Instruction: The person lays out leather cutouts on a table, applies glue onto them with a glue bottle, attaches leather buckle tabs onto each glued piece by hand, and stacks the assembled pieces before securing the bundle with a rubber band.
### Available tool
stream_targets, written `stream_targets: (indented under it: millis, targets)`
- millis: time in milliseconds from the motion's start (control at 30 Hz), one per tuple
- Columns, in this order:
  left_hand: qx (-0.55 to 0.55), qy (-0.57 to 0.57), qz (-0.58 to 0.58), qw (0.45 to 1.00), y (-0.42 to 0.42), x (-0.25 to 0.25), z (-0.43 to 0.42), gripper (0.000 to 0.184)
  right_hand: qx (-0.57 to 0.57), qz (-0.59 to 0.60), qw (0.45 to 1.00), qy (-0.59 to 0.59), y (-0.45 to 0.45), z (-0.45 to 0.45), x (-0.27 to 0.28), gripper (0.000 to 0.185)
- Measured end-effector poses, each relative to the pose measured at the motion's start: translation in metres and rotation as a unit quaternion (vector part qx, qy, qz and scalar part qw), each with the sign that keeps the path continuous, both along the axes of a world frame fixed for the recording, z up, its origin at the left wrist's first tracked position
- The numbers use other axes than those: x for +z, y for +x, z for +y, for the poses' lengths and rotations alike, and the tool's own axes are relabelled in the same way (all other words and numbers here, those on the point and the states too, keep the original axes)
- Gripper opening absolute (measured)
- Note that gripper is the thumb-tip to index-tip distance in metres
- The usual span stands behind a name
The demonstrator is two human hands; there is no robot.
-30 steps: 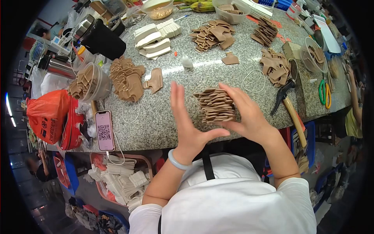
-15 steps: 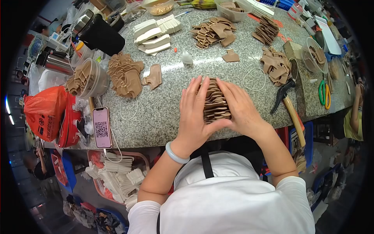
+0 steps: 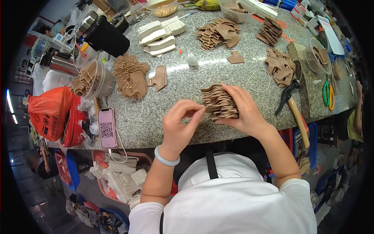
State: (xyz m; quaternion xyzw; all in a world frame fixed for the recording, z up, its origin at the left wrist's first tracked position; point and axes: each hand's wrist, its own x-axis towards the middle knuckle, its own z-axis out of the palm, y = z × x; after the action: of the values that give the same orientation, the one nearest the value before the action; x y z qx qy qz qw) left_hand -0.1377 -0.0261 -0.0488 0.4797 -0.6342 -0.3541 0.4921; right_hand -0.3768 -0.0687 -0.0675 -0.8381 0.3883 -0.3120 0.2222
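Note:
A stack of brown leather pieces (image 3: pixel 219 100) stands on the granite worktop in front of me, its wavy edges facing up. My right hand (image 3: pixel 245 111) is wrapped round the stack's right side, thumb at the near end. At the left side, my left hand (image 3: pixel 182 121) pinches the corner of one leather piece (image 3: pixel 210 108) between thumb and forefinger; that piece sticks out from the stack. Beyond the hands lie a single leather piece with a metal loop (image 3: pixel 159 78) and a similar small piece (image 3: pixel 235 57). A small whitish bottle (image 3: pixel 192 60) stands between them.
To the left are a heap of leather pieces (image 3: pixel 130 76), a plastic tub (image 3: pixel 102 80), a phone (image 3: pixel 106 128) and a red bag (image 3: pixel 52 113). A hammer (image 3: pixel 293 111) lies at the right, near scissors (image 3: pixel 328 93). White strips (image 3: pixel 161 35) lie at the back.
My left hand has come off the stack's far left side, moved toward me and left, and now pinches one piece. My right hand stays on the stack, which now leans slightly.

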Motion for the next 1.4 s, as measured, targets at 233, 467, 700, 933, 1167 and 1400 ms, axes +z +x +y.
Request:
stream_targets:
  millis: [233, 467, 700, 933, 1167, 1400]
  targets:
    - [0.032, 0.049, 0.064, 0.996, 0.002, -0.005, 0.006, 0.029, -0.002, 0.002, 1.000, 0.014, 0.001, -0.002, -0.004, 0.105]
    - [0.056, 0.025, -0.026, 0.998, 0.010, -0.015, 0.011, 0.029, -0.011, -0.003, 1.000, 0.015, 0.003, 0.000, -0.005, 0.112]
    - [0.077, 0.033, 0.040, 0.996, -0.004, -0.028, 0.012, 0.045, -0.010, 0.026, 1.000, -0.012, 0.005, 0.006, -0.001, 0.121]
    - [0.022, -0.052, -0.214, 0.975, -0.050, -0.025, -0.012, 0.094, -0.041, 0.110, 0.991, -0.061, 0.015, 0.005, -0.008, 0.119]
    - [-0.013, -0.071, -0.336, 0.939, -0.050, -0.029, -0.005, 0.134, -0.063, 0.075, 0.988, -0.123, 0.018, 0.008, -0.022, 0.102]
    - [0.030, -0.046, -0.358, 0.932, -0.048, -0.028, -0.005, 0.133, -0.043, 0.056, 0.992, -0.102, 0.014, 0.005, -0.015, 0.098]
